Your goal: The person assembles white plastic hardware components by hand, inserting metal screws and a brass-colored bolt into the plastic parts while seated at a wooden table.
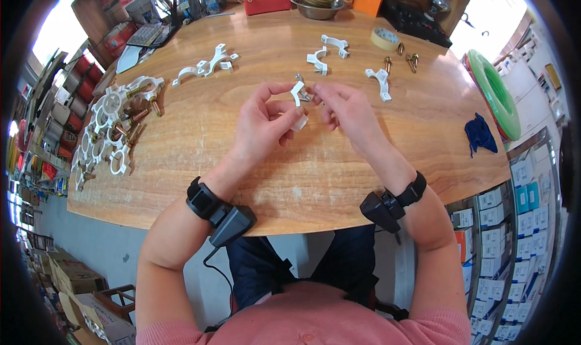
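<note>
My left hand [266, 116] holds a white half-ring pipe clamp piece [296, 93] between thumb and fingers, above the middle of the table. Close against its right side, my right hand [346, 106] pinches a small silvery metal piece [305, 96], which looks like a screw; the fingertips partly hide it. Another small metal piece [299, 78] shows just beyond the clamp piece. Farther off lie two loose white clamp halves [317, 61], with one more clamp half [380, 84] to the right. Several white clamp halves [215, 62] rest at the far left.
A pile of white clamps with brass-coloured bolts [115, 112] covers the table's left side. Loose bolts [412, 61] and a tape roll [385, 38] lie far right. A metal bowl [317, 7] stands at the back; a blue cloth [480, 134] and green coil [493, 94] sit at the right edge.
</note>
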`<state>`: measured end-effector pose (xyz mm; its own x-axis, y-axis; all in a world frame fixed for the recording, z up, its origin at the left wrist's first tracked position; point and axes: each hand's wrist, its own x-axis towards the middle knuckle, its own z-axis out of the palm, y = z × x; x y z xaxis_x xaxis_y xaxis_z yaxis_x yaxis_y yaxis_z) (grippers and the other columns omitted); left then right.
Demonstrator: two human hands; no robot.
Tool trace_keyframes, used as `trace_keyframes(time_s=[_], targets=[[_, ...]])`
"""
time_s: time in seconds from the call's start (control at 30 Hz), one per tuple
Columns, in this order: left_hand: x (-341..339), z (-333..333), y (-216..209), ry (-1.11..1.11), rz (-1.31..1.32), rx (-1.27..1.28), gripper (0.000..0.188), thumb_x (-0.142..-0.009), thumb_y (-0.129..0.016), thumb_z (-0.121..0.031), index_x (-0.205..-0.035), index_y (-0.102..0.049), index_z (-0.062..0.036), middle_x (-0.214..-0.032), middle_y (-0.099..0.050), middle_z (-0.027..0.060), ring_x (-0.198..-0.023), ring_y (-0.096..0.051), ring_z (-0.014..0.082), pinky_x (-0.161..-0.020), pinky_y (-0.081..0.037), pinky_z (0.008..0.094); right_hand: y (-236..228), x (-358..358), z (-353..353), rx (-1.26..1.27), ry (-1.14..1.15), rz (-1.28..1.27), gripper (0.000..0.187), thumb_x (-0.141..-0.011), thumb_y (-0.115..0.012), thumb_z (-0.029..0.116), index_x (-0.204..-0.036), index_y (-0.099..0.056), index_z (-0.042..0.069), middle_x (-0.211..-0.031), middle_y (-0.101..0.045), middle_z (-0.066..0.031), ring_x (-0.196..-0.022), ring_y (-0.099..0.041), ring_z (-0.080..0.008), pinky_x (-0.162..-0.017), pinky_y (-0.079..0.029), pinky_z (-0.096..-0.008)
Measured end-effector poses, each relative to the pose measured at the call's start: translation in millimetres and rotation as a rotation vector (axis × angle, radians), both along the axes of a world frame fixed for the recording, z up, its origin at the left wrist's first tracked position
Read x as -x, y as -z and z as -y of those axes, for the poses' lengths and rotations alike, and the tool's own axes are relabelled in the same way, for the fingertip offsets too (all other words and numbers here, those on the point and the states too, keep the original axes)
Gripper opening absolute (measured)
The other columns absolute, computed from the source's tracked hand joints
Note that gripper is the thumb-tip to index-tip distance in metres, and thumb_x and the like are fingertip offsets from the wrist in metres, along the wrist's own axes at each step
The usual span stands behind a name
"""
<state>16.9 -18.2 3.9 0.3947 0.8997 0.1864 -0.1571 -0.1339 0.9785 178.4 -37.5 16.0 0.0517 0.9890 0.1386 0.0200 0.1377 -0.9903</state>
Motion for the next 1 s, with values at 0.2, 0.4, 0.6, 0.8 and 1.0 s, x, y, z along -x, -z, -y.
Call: trace_keyframes(time_s=[0.2, 0.4, 0.6, 0.8, 1.0], targets=[[1.9, -2.1, 4.2, -0.005, 0.009, -0.011, 0.036, -0.078, -0.060, -0.009, -0.109, -0.042, -0.0002, -0.069, -0.058, 0.0058, -0.049, -0.050, 0.0069, -0.039, -0.038, 0.0176, -5.8, 6.0, 6.4, 0.108, -0.110, 0.044, 0.028, -0.083, -0.054, 0.029, -0.084, -0.061, 0.002, -0.055, -0.045, 0.0016, -0.049, -0.041, -0.0045, -0.044, -0.035, -0.0188], [4.3, -3.4, 3.1, -0.014, 0.024, 0.010, 0.036, -0.078, -0.060, -0.009, -0.109, -0.042, -0.0003, -0.069, -0.058, 0.0060, -0.049, -0.051, 0.0070, -0.038, -0.037, 0.0176, -5.3, 4.6, 6.9, -0.037, -0.106, 0.042, 0.027, -0.084, -0.053, 0.027, -0.085, -0.062, 0.002, -0.056, -0.045, 0.0022, -0.049, -0.039, -0.0039, -0.045, -0.034, -0.0179], [2.6, -1.2, 1.5, 0.008, 0.017, 0.000, 0.036, -0.078, -0.059, -0.008, -0.109, -0.043, -0.0014, -0.071, -0.058, 0.0055, -0.050, -0.051, 0.0067, -0.038, -0.038, 0.0173, -1.1, 4.6, 2.4, 0.048, -0.038, -0.019, 0.024, -0.083, -0.054, 0.025, -0.083, -0.062, 0.002, -0.057, -0.047, 0.0018, -0.049, -0.041, -0.0038, -0.044, -0.033, -0.0173], [0.9, -0.4, 0.6, 0.015, 0.030, -0.001, 0.037, -0.078, -0.060, -0.009, -0.109, -0.043, -0.0022, -0.072, -0.058, 0.0049, -0.050, -0.051, 0.0062, -0.038, -0.038, 0.0172, 1.9, 5.1, 2.6, 0.065, -0.103, 0.053, 0.024, -0.083, -0.054, 0.025, -0.084, -0.060, 0.001, -0.060, -0.050, 0.0010, -0.052, -0.043, -0.0041, -0.045, -0.035, -0.0179], [3.2, 0.3, -0.6, 0.006, 0.006, -0.006, 0.037, -0.078, -0.059, -0.009, -0.110, -0.042, -0.0016, -0.073, -0.059, 0.0056, -0.051, -0.050, 0.0062, -0.039, -0.037, 0.0173, 3.1, 7.1, 2.4, 0.022, -0.069, -0.004, 0.019, -0.081, -0.058, 0.020, -0.084, -0.060, 0.002, -0.067, -0.055, -0.0004, -0.056, -0.045, -0.0036, -0.048, -0.036, -0.0179]])
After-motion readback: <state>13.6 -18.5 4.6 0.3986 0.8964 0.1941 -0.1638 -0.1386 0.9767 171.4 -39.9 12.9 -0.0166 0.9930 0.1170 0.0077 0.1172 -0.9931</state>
